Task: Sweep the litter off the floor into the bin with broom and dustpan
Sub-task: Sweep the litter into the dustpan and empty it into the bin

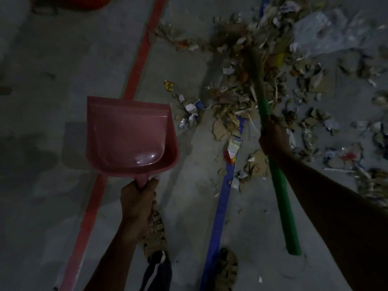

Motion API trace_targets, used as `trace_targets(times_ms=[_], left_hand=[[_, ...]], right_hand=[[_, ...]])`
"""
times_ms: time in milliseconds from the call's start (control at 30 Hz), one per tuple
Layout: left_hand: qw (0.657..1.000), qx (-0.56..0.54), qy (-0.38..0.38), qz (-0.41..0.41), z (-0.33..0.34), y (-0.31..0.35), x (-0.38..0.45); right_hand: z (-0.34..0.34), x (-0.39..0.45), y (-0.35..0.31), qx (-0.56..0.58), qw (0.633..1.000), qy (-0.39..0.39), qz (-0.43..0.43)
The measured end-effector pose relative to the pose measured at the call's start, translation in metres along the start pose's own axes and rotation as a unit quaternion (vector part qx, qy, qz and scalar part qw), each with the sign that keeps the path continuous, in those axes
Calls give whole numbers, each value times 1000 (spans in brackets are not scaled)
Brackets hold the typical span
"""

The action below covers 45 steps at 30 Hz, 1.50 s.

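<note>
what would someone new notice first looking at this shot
Probably the pink dustpan, held empty above the floor by the left hand left of centre. Next, the litter of paper and cardboard scraps spread over the upper right, with the right hand gripping the green-handled broom over it.

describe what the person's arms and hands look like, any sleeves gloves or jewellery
Both forearms are bare as far as the frame shows: no sleeves are in view. The left hand and the right hand wear no gloves. No ring, watch or bracelet shows, though the dim light could hide small items.
</note>
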<state>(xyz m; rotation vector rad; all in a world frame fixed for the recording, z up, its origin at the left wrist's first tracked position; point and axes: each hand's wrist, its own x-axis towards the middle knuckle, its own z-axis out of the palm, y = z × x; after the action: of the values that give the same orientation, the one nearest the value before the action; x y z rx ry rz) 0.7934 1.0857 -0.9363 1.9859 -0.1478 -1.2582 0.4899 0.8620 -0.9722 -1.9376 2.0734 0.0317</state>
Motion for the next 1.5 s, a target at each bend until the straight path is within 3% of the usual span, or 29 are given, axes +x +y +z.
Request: trace_targets(times_ms=[67, 200, 300, 500, 600, 733, 900, 1167, 1367, 1500], left_hand=[[1000, -5, 1, -1, 2, -1, -6], [1000, -6, 7, -7, 7, -5, -22], [1000, -3, 13, -5, 4, -12, -29], [998, 41, 42, 3, -4, -30, -30], [999, 25, 37, -11, -4, -32, -32], [998, 53, 33, -11, -8, -34, -23], [998, 56, 20, -37, -4, -29, -11], [998, 64, 10, -13, 12, -6, 0], [999, 42, 6, 8, 35, 2, -17], [999, 33, -1, -9, 46, -1, -28]], right_hand=[[-4, -15, 5, 9, 999, 2, -45], [8, -68, -1, 73, 992, -78, -67], [38, -111, -12, 114, 977, -110, -141], [104, -177, -29, 66, 947, -238, -206], [121, -181, -24, 44, 946, -263, -185], [115, -144, -2, 54, 967, -232, -88], [84, -70, 36, 39, 989, -140, 6], [-10, 12, 73, 111, 978, -29, 173], [-43, -3, 75, 104, 990, 40, 85], [-17, -39, 65, 96, 995, 27, 2]])
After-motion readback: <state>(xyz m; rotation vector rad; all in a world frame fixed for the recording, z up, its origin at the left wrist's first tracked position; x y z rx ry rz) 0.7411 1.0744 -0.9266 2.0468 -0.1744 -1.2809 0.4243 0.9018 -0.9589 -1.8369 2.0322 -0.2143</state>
